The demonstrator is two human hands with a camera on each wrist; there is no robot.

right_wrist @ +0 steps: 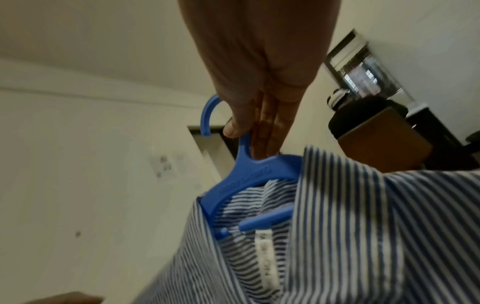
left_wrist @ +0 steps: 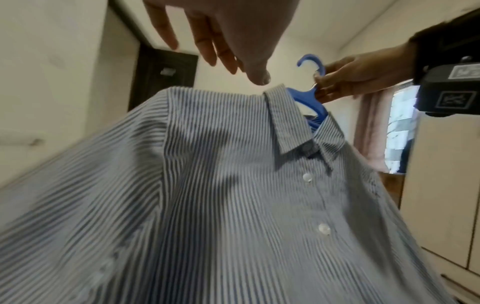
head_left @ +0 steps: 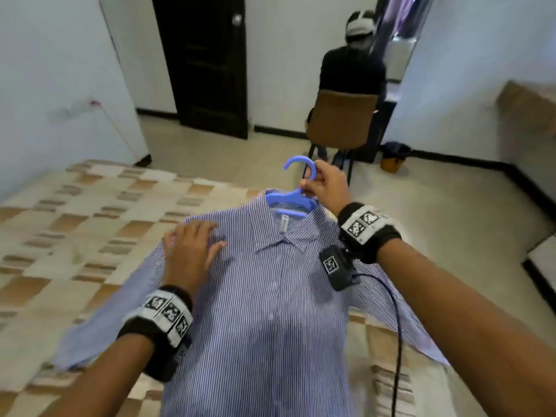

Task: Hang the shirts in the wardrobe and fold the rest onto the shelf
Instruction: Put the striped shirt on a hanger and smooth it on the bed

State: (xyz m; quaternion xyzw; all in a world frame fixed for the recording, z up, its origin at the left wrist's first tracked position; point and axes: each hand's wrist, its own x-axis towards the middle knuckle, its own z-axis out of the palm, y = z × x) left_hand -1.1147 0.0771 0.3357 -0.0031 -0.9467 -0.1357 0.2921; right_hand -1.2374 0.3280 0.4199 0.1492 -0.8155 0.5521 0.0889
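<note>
A blue-and-white striped shirt (head_left: 270, 296) is on a blue plastic hanger (head_left: 296, 194), buttoned, front facing me, lifted over the bed. My right hand (head_left: 323, 183) pinches the hanger's neck just below the hook, seen close in the right wrist view as hanger (right_wrist: 249, 172) and right hand (right_wrist: 262, 115). My left hand (head_left: 189, 248) lies with straight, spread fingers on the shirt's left shoulder. In the left wrist view the left hand's fingers (left_wrist: 207, 47) hover straight just above the shirt (left_wrist: 221, 185) by its collar. The sleeves hang down to both sides.
A bed with a beige checked cover (head_left: 75, 221) lies under the shirt. A person in black sits on a brown chair (head_left: 341, 118) ahead near a dark door (head_left: 204, 61). An orange bucket (head_left: 394, 159) stands by the right wall. Pale wardrobe doors (left_wrist: 446, 185) show in the left wrist view.
</note>
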